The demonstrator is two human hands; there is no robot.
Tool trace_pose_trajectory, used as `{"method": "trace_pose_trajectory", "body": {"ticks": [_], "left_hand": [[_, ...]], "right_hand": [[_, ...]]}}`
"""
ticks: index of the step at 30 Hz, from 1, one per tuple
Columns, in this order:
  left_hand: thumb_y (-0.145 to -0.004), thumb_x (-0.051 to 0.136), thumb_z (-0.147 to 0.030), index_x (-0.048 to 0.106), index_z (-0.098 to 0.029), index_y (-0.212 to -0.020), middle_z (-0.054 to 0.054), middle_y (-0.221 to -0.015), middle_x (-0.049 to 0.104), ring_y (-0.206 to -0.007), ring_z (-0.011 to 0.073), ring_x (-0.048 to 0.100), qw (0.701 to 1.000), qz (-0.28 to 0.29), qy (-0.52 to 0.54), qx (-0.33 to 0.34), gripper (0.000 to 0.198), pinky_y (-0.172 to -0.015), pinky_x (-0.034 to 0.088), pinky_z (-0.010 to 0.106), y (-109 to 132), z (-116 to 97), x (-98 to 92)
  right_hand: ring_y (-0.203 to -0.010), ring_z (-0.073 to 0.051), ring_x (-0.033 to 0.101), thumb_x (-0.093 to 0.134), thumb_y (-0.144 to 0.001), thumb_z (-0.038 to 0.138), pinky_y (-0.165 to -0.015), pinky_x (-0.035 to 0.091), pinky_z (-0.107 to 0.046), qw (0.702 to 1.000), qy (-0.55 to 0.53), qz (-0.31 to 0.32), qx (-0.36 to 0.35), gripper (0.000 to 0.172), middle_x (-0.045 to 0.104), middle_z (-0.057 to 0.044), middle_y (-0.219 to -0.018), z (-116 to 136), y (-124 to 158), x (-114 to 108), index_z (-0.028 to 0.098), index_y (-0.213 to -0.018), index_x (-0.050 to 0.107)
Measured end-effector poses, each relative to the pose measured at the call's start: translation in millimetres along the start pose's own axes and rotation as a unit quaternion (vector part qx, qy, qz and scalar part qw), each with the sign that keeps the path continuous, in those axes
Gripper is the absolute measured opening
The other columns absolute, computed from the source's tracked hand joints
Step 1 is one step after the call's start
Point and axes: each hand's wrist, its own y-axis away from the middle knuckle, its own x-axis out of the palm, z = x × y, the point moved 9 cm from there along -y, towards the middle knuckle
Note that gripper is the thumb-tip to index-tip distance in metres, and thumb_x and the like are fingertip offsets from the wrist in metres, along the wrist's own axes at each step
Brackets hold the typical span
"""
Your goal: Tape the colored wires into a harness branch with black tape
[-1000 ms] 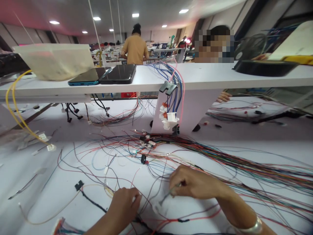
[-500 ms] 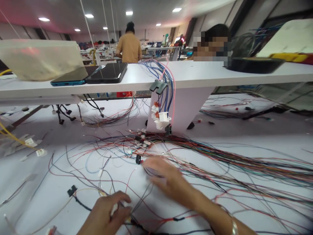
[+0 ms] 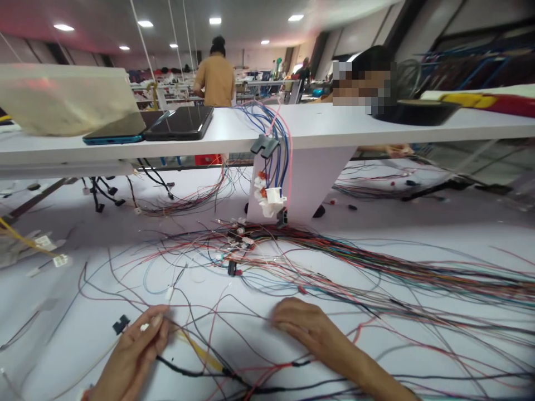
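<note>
My left hand [image 3: 131, 353] is at the lower left of the white worktable [image 3: 62, 334], fingers pinched on a thin wire with a small white tip near a black connector [image 3: 121, 323]. My right hand [image 3: 307, 328] lies at the lower middle, fingers curled down onto loose wires; what they hold, if anything, is hidden. A black sleeved cable [image 3: 196, 372] with a yellow wire runs between the two hands. A thick bundle of coloured wires [image 3: 376, 267] fans out to the right.
A raised white shelf [image 3: 334, 131] crosses the table, carrying two dark phones [image 3: 150, 127], a clear plastic tub [image 3: 67, 100] and a black tray [image 3: 413, 111]. Blue wires with white connectors [image 3: 271, 195] hang off it. One person sits behind the shelf, another stands far back.
My left hand has moved left and up along the wire, away from the black cable. My right hand reached forward, then drew back and now rests low on the wires.
</note>
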Motion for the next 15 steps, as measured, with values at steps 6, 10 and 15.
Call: {"method": "trace_pose_trajectory", "body": {"ticks": [6, 10, 15], "left_hand": [[-0.063, 0.08, -0.036, 0.066, -0.018, -0.105, 0.001, -0.067, 0.062, -0.056, 0.0109, 0.05, 0.993, 0.042, -0.107, -0.012, 0.047, -0.054, 0.043, 0.019, -0.8, -5.5, -6.6], [-0.065, 0.074, -0.048, 0.067, -0.019, -0.098, -0.002, -0.063, 0.057, -0.039, 0.0054, 0.032, 0.959, 0.033, -0.277, 0.054, 0.044, -0.041, 0.027, 0.02, -9.8, -9.7, -18.3], [-0.065, 0.067, -0.049, 0.067, -0.023, -0.094, 0.001, -0.081, 0.063, -0.042, 0.0097, 0.04, 0.863, -0.064, -0.448, 0.223, 0.039, -0.041, 0.034, 0.024, -8.6, -42.1, -22.5]], "right_hand": [[-0.059, -0.012, 0.055, 0.04, -0.097, 0.037, -0.059, 0.044, -0.021, 0.964, -0.07, 0.237, 0.094, 0.04, 0.061, 0.0, -0.064, 9.4, 25.8, 26.8, 0.018, -0.074, 0.068], [-0.078, -0.015, 0.061, 0.039, -0.097, 0.036, -0.073, 0.045, -0.023, 0.972, -0.107, 0.182, 0.104, 0.034, 0.067, -0.003, -0.085, 6.1, 14.2, 10.2, 0.02, -0.091, 0.068], [-0.079, -0.018, 0.061, 0.047, -0.092, 0.025, -0.072, 0.042, -0.027, 0.98, 0.07, 0.043, 0.182, 0.024, 0.066, -0.004, -0.084, -25.1, -42.0, 20.8, 0.02, -0.081, 0.067]]}}
